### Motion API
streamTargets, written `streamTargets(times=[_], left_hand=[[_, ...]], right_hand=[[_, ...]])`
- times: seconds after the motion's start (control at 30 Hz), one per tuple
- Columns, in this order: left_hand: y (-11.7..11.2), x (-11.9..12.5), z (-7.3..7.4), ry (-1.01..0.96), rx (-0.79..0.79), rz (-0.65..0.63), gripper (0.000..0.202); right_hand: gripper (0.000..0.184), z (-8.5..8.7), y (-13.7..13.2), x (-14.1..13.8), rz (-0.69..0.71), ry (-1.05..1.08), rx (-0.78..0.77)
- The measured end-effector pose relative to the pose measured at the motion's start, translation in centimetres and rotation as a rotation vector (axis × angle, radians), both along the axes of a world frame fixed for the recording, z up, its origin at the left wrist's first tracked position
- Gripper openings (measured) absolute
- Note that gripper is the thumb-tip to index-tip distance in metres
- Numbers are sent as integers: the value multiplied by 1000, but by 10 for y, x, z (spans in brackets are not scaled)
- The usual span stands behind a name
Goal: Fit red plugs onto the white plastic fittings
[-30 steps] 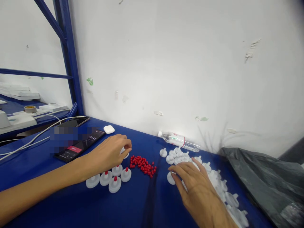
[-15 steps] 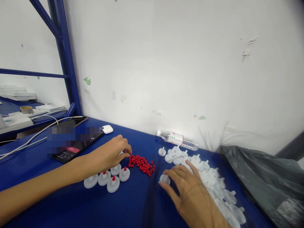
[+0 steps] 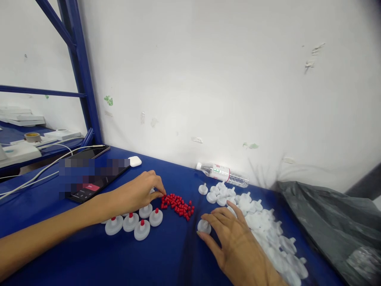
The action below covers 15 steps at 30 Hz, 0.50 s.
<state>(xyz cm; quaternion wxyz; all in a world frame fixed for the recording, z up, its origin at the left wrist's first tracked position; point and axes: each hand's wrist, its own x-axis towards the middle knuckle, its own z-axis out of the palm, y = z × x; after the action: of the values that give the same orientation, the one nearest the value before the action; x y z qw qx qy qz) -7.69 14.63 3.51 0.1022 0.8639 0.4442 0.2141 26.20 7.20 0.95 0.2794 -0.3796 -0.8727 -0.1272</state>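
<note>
My left hand (image 3: 145, 188) reaches over the blue table, thumb and index finger pinched at a small red cap on the left edge of the loose red caps (image 3: 178, 204). Below it stand several round white plastic pieces with short stems, most showing red tips, such as this capped white piece (image 3: 142, 230). Part of another white piece is hidden behind the hand. My right hand (image 3: 232, 238) has its thumb and index finger around the rim of a bare-stemmed white disc (image 3: 204, 226), with its other fingers spread toward the white pile (image 3: 264, 222).
A clear plastic bottle (image 3: 222, 173) lies against the wall behind the white pile. At right is a dark grey plastic bag (image 3: 333, 222). A phone (image 3: 104, 180), white cables (image 3: 44, 169) and a small white case (image 3: 135, 161) lie at left, near a blue metal frame (image 3: 80, 71).
My right hand has shifted slightly left with the white disc. My left fingertips have moved slightly right against the red caps. A red tip now shows on the leftmost white piece, earlier covered by the forearm.
</note>
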Motion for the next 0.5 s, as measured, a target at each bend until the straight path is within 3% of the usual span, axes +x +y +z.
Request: streamTargets(times=[0.5], left_hand=[[-2, 4, 15, 6, -121, 61, 18]], right_hand=[[11, 6, -4, -4, 39, 30, 45]])
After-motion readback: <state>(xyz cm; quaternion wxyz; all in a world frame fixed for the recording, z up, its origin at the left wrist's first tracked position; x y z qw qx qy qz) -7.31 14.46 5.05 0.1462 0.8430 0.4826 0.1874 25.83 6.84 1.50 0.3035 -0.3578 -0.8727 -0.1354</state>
